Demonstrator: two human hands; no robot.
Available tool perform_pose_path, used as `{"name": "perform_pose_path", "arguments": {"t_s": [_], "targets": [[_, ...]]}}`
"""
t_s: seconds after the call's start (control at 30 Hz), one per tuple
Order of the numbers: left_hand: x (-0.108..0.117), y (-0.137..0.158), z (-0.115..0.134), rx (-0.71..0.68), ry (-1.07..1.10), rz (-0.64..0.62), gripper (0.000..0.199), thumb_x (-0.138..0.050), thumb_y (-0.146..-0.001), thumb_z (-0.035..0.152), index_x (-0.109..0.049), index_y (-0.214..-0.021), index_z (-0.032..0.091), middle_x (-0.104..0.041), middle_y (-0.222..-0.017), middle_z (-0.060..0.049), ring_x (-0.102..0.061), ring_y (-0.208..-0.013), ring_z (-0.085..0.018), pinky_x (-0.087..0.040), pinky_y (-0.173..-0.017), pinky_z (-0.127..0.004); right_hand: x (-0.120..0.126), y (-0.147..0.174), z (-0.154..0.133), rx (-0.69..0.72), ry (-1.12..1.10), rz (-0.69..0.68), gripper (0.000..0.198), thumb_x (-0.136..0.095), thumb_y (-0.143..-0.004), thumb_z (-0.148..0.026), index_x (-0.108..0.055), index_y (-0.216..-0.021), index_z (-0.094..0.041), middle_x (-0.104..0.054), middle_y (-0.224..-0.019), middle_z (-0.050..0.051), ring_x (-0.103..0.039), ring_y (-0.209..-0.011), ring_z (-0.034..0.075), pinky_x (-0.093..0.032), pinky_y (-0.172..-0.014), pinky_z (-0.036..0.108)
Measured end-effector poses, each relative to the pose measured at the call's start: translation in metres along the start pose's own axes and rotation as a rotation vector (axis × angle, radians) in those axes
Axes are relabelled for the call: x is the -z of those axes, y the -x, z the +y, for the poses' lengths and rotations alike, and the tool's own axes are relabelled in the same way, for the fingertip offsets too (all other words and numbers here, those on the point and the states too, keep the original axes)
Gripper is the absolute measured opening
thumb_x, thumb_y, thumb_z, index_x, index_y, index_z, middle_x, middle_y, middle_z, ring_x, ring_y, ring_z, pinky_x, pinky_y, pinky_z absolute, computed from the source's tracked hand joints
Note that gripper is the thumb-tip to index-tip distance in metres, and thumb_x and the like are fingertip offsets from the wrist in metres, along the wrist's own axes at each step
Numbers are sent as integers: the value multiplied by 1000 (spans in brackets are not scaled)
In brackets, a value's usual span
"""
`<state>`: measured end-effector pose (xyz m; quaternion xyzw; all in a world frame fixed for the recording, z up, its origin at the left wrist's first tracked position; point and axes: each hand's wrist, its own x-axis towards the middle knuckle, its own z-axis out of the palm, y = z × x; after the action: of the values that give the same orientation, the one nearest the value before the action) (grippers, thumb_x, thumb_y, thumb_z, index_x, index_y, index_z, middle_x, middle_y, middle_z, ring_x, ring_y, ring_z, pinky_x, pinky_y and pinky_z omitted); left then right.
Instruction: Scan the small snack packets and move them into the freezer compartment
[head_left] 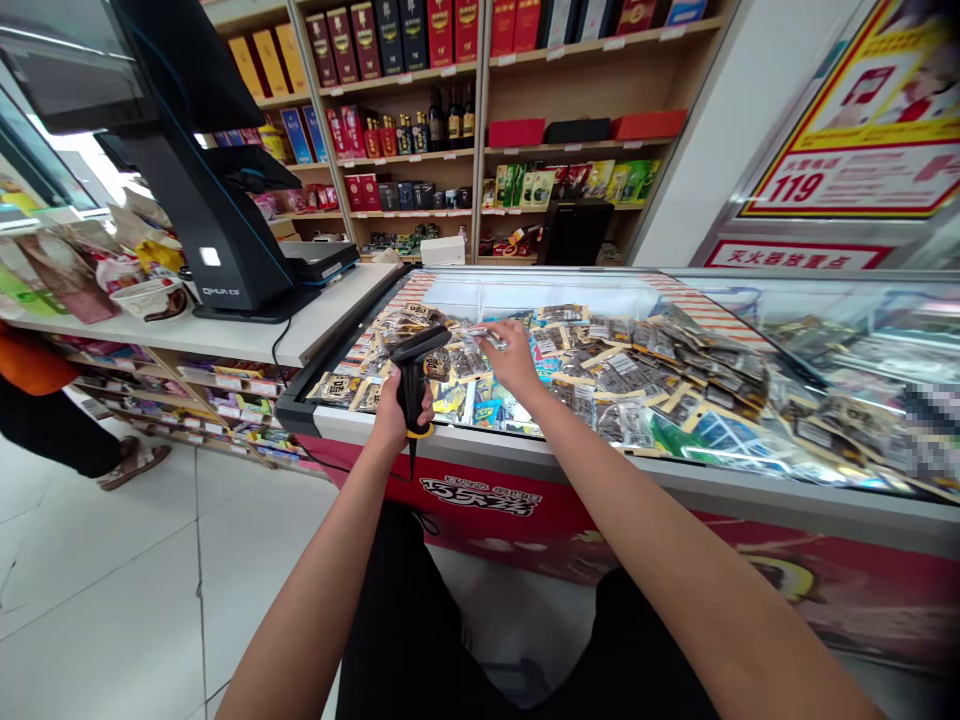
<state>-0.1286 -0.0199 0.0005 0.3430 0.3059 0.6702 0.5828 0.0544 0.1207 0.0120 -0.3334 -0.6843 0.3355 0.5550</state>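
Note:
My left hand [397, 410] is wrapped round the grip of a black barcode scanner [412, 375], whose head tilts over the near edge of the chest freezer [352, 418]. A cord hangs from the scanner's foot. To its right, my right hand [514, 358] pinches the edge of a small clear snack packet [480, 335]; its far part blends into the packets below. Many dark packets with tan edges [630, 370] lie spread across the freezer top, some overlapping. Blue and yellow packets [450, 400] show near the front edge between my hands.
A point-of-sale terminal [225, 220] stands on the white counter [292, 340] at left, beside a bowl [154, 298]. Shelves [480, 150] with boxes and bottles rise behind. A person's sandalled foot [135, 462] is at far left.

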Motion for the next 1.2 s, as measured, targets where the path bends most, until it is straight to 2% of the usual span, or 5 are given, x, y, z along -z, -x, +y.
{"name": "perform_pose_path", "arguments": {"t_s": [0.4, 0.8, 0.93, 1.03, 1.2], "targets": [[-2, 1, 1, 18, -21, 38, 53, -53, -96, 72, -53, -88, 20, -50, -56, 5, -37, -35, -7, -27, -40, -20, -26, -1, -3, 104, 67, -488, 56, -61, -75, -14, -79, -127, -28, -72, -142, 7, -60, -136, 35, -39, -124, 58], [-2, 5, 5, 58, -116, -185, 57, -70, -83, 72, -61, -97, 17, -53, -57, 5, -37, -33, -7, -29, -39, -21, 182, -48, 6, -226, 747, 271, 30, -78, -88, -36, -58, -101, -19, -71, -121, 28, -48, -140, 50, -32, -117, 76], [-2, 9, 8, 77, -112, -199, 56, -71, -83, 70, -62, -97, 17, -53, -57, 4, -38, -33, -7, -32, -40, -22, 195, -50, 15, -355, 681, 304, 55, -97, -65, -30, -44, -80, -26, -71, -109, 27, -39, -146, 55, -21, -120, 80], [-1, 10, 10, 97, -70, -182, 52, -68, -86, 68, -61, -98, 18, -54, -58, 5, -39, -32, -7, -36, -41, -23, 189, -53, 17, -367, 611, 318, 64, -99, -54, -16, -41, -78, -28, -71, -101, 22, -42, -146, 52, -31, -120, 74], [1, 7, 7, 88, -55, -175, 53, -68, -87, 68, -61, -98, 18, -53, -57, 5, -39, -32, -7, -32, -39, -21, 162, -55, -1, -250, 386, 233, 32, -85, -71, -20, -58, -87, -24, -76, -101, 13, -67, -120, 39, -52, -109, 56]]}}
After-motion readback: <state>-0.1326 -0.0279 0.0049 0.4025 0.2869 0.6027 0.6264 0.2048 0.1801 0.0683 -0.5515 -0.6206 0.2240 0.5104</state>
